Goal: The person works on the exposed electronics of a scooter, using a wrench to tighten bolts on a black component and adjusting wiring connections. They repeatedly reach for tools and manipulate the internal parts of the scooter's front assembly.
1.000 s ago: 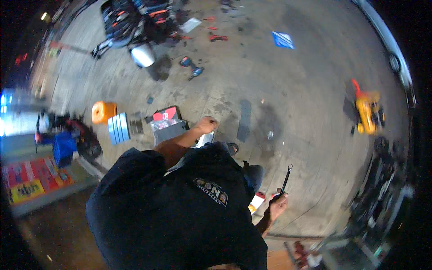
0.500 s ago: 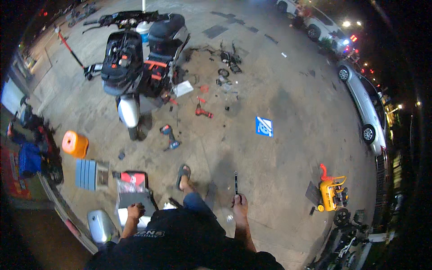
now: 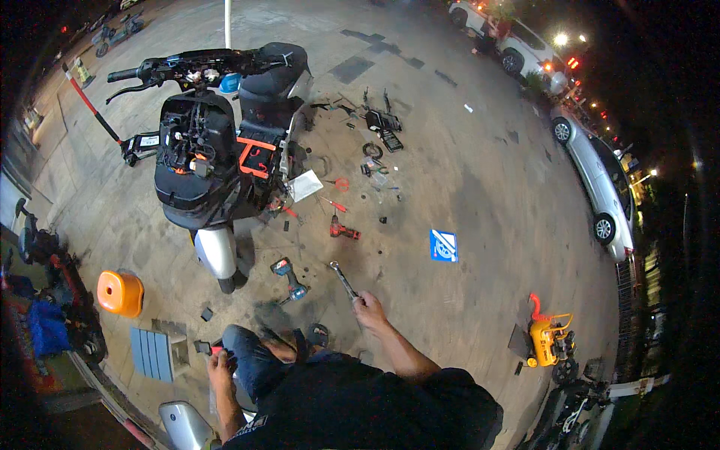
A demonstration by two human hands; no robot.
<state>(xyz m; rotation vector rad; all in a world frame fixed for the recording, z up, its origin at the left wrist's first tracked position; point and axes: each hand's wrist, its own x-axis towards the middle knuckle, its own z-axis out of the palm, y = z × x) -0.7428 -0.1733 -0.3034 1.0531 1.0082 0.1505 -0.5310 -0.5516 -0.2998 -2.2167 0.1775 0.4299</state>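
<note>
My right hand (image 3: pixel 370 311) is closed around the lower end of a metal wrench (image 3: pixel 344 279). The wrench tilts up and to the left, its ring-shaped head free above the ground. On the left, my left hand (image 3: pixel 220 369) has its fingers curled in, and whatever they may hold is hidden. Just beyond those fingers shows a small part of a red and black box (image 3: pixel 205 347), mostly covered by my hand and leg; whether I touch it I cannot tell. A blue and black cordless drill (image 3: pixel 290 280) lies on the ground left of the wrench.
A partly stripped scooter (image 3: pixel 199 161) stands ahead on the left. Near it lie a red power tool (image 3: pixel 343 229), a white sheet (image 3: pixel 304 186) and dark parts (image 3: pixel 382 124). An orange stool (image 3: pixel 120 293) is at left, a yellow compressor (image 3: pixel 550 340) at right, a blue-white sign (image 3: pixel 443 246) between.
The view has moved closer to the scooter. My right hand has swung the wrench from upright to a leftward tilt. My leg now covers most of the red and black box.
</note>
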